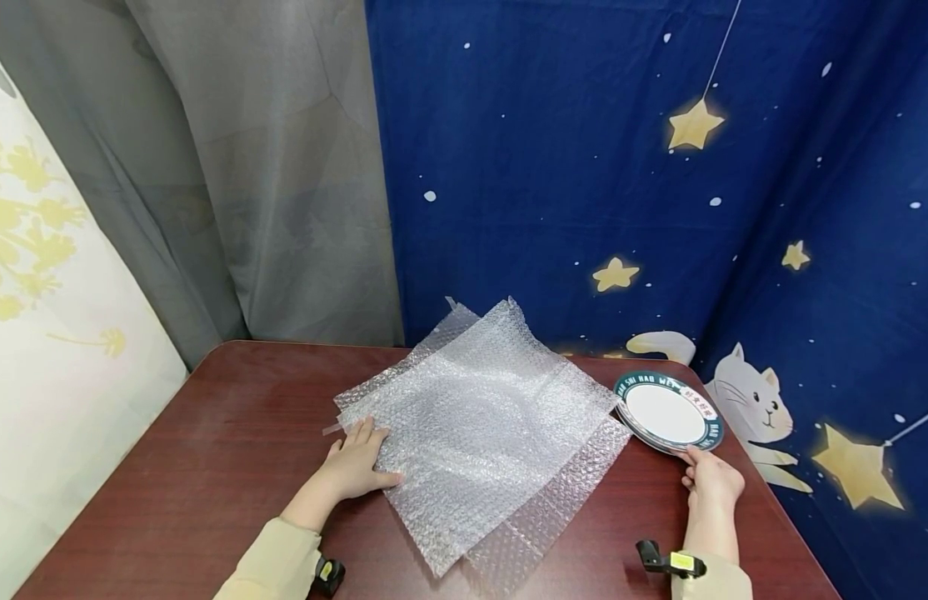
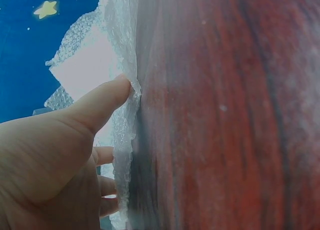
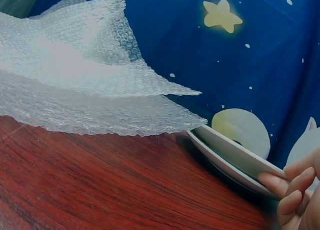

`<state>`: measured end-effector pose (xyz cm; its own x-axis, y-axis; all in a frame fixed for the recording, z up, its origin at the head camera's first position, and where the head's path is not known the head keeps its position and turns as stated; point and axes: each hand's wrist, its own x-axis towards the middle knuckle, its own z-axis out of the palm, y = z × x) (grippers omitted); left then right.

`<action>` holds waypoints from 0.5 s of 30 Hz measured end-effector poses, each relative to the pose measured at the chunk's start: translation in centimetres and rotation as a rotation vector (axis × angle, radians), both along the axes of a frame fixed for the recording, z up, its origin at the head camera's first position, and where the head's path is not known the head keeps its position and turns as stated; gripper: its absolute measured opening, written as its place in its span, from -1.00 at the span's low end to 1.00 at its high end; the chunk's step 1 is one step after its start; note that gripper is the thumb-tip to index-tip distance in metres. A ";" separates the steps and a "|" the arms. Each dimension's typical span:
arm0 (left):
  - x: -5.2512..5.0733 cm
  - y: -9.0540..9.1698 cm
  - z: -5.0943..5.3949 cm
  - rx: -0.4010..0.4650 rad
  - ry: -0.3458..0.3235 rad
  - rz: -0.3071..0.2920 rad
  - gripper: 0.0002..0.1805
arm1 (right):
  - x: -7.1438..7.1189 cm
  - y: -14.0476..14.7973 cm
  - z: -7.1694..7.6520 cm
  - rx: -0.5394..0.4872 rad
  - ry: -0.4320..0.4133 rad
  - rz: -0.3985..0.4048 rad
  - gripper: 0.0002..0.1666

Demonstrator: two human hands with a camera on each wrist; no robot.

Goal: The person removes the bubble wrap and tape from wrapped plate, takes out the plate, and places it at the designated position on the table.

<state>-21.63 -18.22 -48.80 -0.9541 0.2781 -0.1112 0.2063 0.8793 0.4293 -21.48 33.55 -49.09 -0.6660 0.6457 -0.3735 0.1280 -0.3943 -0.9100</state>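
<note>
Sheets of clear bubble wrap (image 1: 486,417) lie overlapped at angles in the middle of the table, their far corners curling up. My left hand (image 1: 355,462) rests on the left edge of the wrap, fingers extended and thumb spread along that edge. In the left wrist view the thumb (image 2: 107,100) touches the wrap's border. Over on the right, a small stack of plates (image 1: 665,412) with white centres and dark green lettered rims stands beside the wrap. My right hand (image 1: 711,479) pinches the near rim of the upper plate (image 3: 240,155), which tilts slightly above the lower plate (image 3: 225,167).
The dark red wooden table (image 1: 232,467) runs up to a grey curtain (image 1: 299,208) and a blue star-patterned curtain (image 1: 524,167) at the back. The plates stand close to the table's right edge. A white patterned cloth (image 1: 59,375) hangs at the left.
</note>
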 end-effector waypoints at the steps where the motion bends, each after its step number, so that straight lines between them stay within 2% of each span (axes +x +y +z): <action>1: 0.0 0.0 0.0 0.000 0.000 0.000 -0.01 | 0.0 0.0 0.0 0.007 -0.004 -0.005 -0.64; 4: 0.0 0.0 0.0 -0.001 0.003 -0.001 -0.01 | 0.1 0.1 -0.1 0.028 -0.024 -0.014 -0.72; 10: 0.0 0.0 0.0 0.000 0.007 -0.002 -0.01 | 0.4 0.3 -0.4 0.056 -0.087 0.020 -0.76; 15: 0.0 0.0 0.0 -0.001 0.005 0.001 -0.01 | 0.4 0.4 -0.7 0.054 -0.105 0.047 -0.67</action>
<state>-21.66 -18.23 -48.83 -0.9548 0.2775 -0.1068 0.2080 0.8799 0.4273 -21.10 33.95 -49.77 -0.6550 0.6359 -0.4082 0.2408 -0.3364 -0.9104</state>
